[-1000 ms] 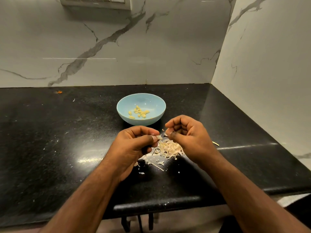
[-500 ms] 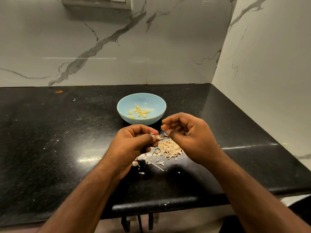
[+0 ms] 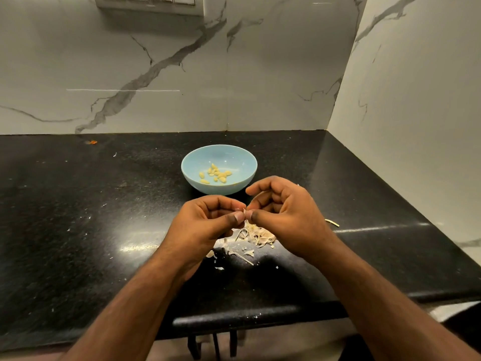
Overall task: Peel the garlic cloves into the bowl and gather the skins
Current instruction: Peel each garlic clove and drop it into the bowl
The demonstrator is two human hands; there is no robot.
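We held a garlic clove [image 3: 244, 211] between our two thumbs, just above the pile of skins [image 3: 256, 234] and a little in front of the bowl [image 3: 242, 178]. Our left hand [image 3: 208, 222] pinched it between thumb and curled fingers, a narrow grip; our right hand [image 3: 283, 214] pinched the same bit from the other side, its forefinger lifted above. Only a pale sliver of the clove showed between the thumbs, so we could not tell how much skin was left on it.

We judged the clove small, light and firm, somewhat slick once bare, so it wanted holding by its ends while a nail caught the loose edge. The skins looked papery and brittle, light enough to scatter at a breath; gathering them would call for sweeping with the side of the hand across the dark desk [image 3: 78, 230]. Peeled cloves [image 3: 216, 173] already lay in the bowl. One stray stem piece [image 3: 331, 222] lay apart on the right. We saw no writing or brand anywhere.
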